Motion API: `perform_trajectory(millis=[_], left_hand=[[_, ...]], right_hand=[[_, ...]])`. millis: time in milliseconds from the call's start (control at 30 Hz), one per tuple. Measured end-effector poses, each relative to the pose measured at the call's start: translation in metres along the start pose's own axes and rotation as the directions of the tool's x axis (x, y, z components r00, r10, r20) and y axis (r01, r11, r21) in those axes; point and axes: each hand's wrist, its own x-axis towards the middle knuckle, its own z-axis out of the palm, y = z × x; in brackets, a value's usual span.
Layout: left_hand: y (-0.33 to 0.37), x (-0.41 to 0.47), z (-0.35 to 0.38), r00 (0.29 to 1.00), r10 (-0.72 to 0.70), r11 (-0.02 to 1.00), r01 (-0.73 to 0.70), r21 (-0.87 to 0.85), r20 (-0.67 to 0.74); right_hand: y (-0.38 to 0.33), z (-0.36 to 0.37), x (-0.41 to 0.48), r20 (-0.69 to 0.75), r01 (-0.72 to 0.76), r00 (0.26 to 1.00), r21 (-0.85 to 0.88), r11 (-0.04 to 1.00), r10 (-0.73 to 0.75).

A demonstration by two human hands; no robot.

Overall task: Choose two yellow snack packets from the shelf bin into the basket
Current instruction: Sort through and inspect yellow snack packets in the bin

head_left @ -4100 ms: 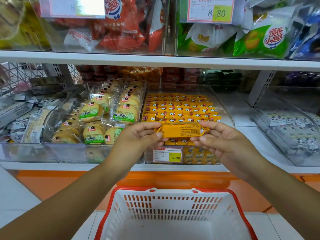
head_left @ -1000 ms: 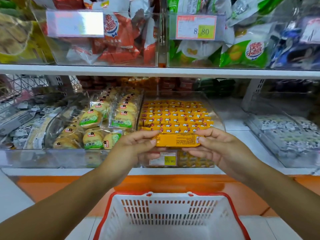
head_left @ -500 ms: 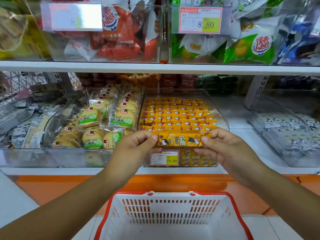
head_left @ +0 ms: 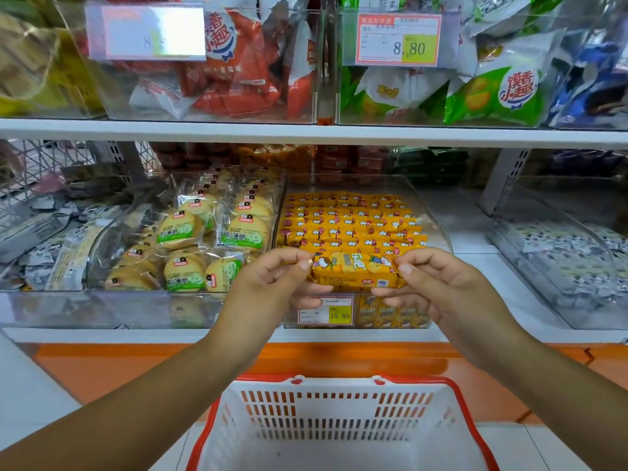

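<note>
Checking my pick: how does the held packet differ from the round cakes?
The yellow packet is a long opaque bar; the round cakes are discs in clear wrappers. The left hand and right hand pinch the packet; the cakes lie in a bin. Both are wrapped.

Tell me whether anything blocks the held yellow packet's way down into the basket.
Nothing visible does. The left hand and right hand pinch the yellow packet by its ends, and the basket lies open below them.

This is a shop. White shelves (head_left: 306, 132) carry clear bins (head_left: 436, 220) full of wrapped snacks (head_left: 244, 232), the bins have printed price tags (head_left: 397, 40) — 8.80 on one, 15.80 on another — and a red-rimmed shopping basket (head_left: 466, 407) is below them.
</note>
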Motion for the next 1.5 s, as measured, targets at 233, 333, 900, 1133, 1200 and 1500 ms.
perform_trajectory(millis=[233, 333, 900, 1133, 1200, 1500], left_hand=[[0.000, 0.005, -0.005, 0.996, -0.071, 0.992, 0.075, -0.102, 0.045], [-0.001, 0.006, -0.007, 0.995, -0.074, 0.985, 0.083, -0.151, 0.067], [-0.001, 0.005, -0.013, 0.998, -0.032, 0.999, 0.032, -0.006, 0.050], [-0.006, 0.004, -0.006, 0.992, -0.118, 0.987, 0.122, -0.106, 0.045], [-0.006, 0.004, -0.005, 0.995, -0.096, 0.990, 0.097, -0.102, 0.020], [-0.002, 0.003, -0.003, 0.997, -0.070, 0.994, 0.068, -0.083, -0.013]], right_hand=[[-0.001, -0.002, 0.001, 0.035, -0.045, 0.998, 0.038, 0.998, 0.044], [-0.001, -0.003, 0.002, 0.046, -0.066, 0.997, 0.113, 0.991, 0.061], [0.002, -0.005, 0.001, 0.029, -0.093, 0.995, 0.062, 0.994, 0.092], [0.006, -0.005, 0.005, 0.067, -0.109, 0.993, 0.135, 0.985, 0.101], [0.006, -0.005, 0.005, 0.040, -0.101, 0.994, 0.134, 0.986, 0.097], [0.002, 0.000, 0.002, 0.026, -0.055, 0.998, 0.071, 0.996, 0.053]])
